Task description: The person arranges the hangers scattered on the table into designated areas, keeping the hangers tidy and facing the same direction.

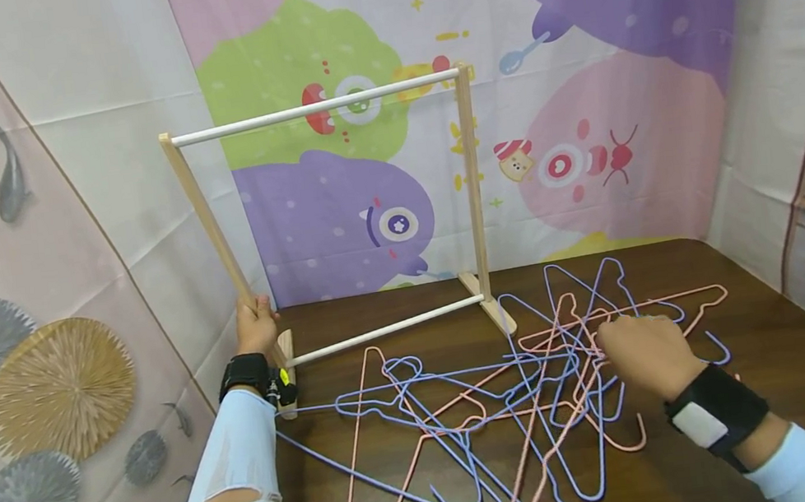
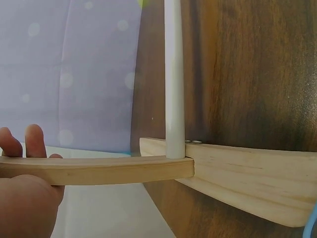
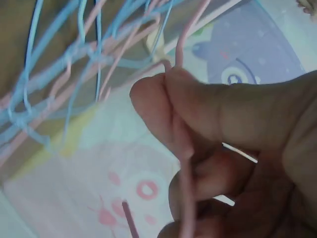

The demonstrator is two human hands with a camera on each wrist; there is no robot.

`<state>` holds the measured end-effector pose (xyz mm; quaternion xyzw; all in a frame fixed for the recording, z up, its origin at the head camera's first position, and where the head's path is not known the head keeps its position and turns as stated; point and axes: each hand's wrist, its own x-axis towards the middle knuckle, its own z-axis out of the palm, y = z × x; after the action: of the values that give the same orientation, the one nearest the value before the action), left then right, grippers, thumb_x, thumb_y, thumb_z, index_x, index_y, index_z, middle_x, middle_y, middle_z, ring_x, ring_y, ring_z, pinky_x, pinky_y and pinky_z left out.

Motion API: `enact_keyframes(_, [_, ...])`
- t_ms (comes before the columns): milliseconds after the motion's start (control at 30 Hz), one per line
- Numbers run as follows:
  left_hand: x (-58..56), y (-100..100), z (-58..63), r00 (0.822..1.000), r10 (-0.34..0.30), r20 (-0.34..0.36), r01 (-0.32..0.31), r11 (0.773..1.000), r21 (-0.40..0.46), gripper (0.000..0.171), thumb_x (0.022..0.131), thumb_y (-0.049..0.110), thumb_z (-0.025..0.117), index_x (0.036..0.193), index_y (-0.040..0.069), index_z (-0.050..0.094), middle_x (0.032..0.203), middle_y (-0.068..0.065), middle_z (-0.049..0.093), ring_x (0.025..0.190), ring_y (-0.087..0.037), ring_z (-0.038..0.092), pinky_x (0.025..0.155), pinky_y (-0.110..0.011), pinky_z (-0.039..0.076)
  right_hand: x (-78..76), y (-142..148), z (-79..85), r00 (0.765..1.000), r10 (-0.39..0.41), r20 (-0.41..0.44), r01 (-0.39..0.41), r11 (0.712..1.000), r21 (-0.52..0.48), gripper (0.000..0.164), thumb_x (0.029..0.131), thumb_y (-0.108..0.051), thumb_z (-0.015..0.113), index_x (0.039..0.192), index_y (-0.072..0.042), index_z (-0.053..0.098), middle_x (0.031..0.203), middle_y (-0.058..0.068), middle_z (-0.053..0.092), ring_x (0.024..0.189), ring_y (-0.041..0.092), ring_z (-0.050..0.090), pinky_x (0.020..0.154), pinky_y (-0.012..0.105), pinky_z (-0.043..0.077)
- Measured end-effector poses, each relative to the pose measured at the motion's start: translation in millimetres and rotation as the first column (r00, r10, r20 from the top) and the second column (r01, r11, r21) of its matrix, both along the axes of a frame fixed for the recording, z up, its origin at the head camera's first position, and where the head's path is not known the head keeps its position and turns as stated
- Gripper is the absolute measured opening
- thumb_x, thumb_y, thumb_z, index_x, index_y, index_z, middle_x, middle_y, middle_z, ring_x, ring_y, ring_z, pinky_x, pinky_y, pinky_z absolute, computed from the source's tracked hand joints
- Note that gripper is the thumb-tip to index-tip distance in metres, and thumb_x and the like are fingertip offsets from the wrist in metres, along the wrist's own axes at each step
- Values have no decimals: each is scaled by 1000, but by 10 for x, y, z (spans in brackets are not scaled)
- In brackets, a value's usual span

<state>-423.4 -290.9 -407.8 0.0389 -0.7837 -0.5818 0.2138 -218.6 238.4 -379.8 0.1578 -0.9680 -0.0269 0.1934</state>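
Two grips engaged. The left grip (image 1: 256, 324) is wrapped round the pale wooden left post (image 1: 208, 215) of an upright rack with white bars, thumb on one side, fingers on the other. The right grip (image 1: 645, 349) pinches a pink thin-wire hanger (image 3: 187, 196) between thumb and forefinger, at the right part of a tangle of pink and lavender-blue wire hangers (image 1: 460, 431). Tangle lies on the dark brown wooden counter (image 1: 772, 350), in front of the rack and to its right.

Step in hand, as judged: drawing one hanger from the heap while the rack is braced. Next move probably calls for a slow lift and a twist, so that neighbouring hooks and frames slip off; a straight tug could drag several along.

Edges and room: white upper bar (image 1: 319, 110) carries no hanger; air above it looks free. Patterned cloth backdrop (image 1: 341, 233) hangs behind the rack, leaving little depth at the back. Wires reach close to the rack's wooden right foot (image 1: 500, 318), a likely snag. Bare counter shows right of the heap, out to the right edge.
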Motion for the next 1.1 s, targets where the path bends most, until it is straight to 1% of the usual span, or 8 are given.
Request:
enact_keyframes(100, [4, -1, 0, 1000, 0, 4, 0, 1000, 8, 18, 113, 21, 34, 114, 4, 38, 96, -6, 44, 93, -24, 53, 72, -22, 41, -49, -5, 77, 995, -12, -102, 18, 998, 59, 29, 80, 6, 75, 62, -11, 60, 57, 5, 58, 55, 26, 54, 61, 54, 43])
enact_keyframes(267, [16, -8, 0, 1000, -4, 5, 4, 1000, 7, 18, 113, 22, 34, 114, 4, 37, 96, -7, 45, 88, -17, 52, 71, -22, 41, -113, -44, 138, 994, -45, -102, 51, 997, 59, 29, 80, 8, 75, 64, -12, 62, 62, 5, 59, 76, 32, 46, 71, 59, 32])
enact_keyframes(400, [8, -8, -9, 1000, -7, -7, 7, 1000, 11, 19, 112, 23, 35, 114, 4, 37, 94, -6, 45, 85, -15, 52, 70, -22, 41, -164, -101, 91, 979, -40, -200, 56, 996, 75, 23, 79, 7, 77, 66, -9, 66, 67, 9, 61, 82, 36, 44, 68, 55, 34])
enact_keyframes(533, [-18, -8, -32, 1000, -6, -17, 6, 1000, 11, 17, 112, 21, 36, 112, 4, 38, 90, -5, 46, 79, -8, 51, 68, -21, 41, -155, -174, -28, 950, -52, -306, 71, 996, 54, 15, 80, 6, 75, 72, -5, 69, 74, 13, 62, 72, 39, 51, 58, 52, 42])
enact_keyframes(667, [-10, -5, -28, 1000, -1, -12, 1, 1000, 1, 16, 112, 21, 36, 111, 4, 39, 88, -4, 46, 78, -6, 50, 68, -22, 41, -136, -229, -117, 970, -6, -244, -3, 999, -38, 12, 78, 11, 75, 83, 3, 68, 84, 20, 59, 63, 41, 57, 54, 53, 52])
enact_keyframes(833, [-4, -14, -24, 1000, 3, 1, -3, 1000, -4, 17, 112, 21, 36, 112, 5, 39, 90, -6, 46, 81, -11, 51, 69, -22, 41, -137, -275, -216, 981, 138, -133, -160, 974, -164, 33, 68, 19, 76, 96, 5, 65, 97, 20, 56, 71, 32, 59, 62, 44, 53])
enact_keyframes(900, [-6, -16, -29, 1000, 1, 3, -1, 1000, -6, 18, 113, 22, 36, 112, 5, 39, 90, -6, 46, 82, -12, 51, 69, -23, 41, -132, -286, -279, 973, 182, -143, -211, 953, -218, 38, 65, 23, 73, 95, 1, 63, 101, 17, 54, 68, 24, 55, 58, 38, 49])
enact_keyframes(1100, [-13, -19, -29, 1000, 1, -7, -1, 1000, 0, 19, 112, 24, 36, 111, 5, 39, 86, -3, 46, 86, -19, 54, 68, -23, 41, -98, -305, -433, 944, 228, -237, -303, 884, -356, 27, 74, 17, 63, 89, -5, 59, 114, 17, 55, 63, 10, 48, 50, 23, 39])
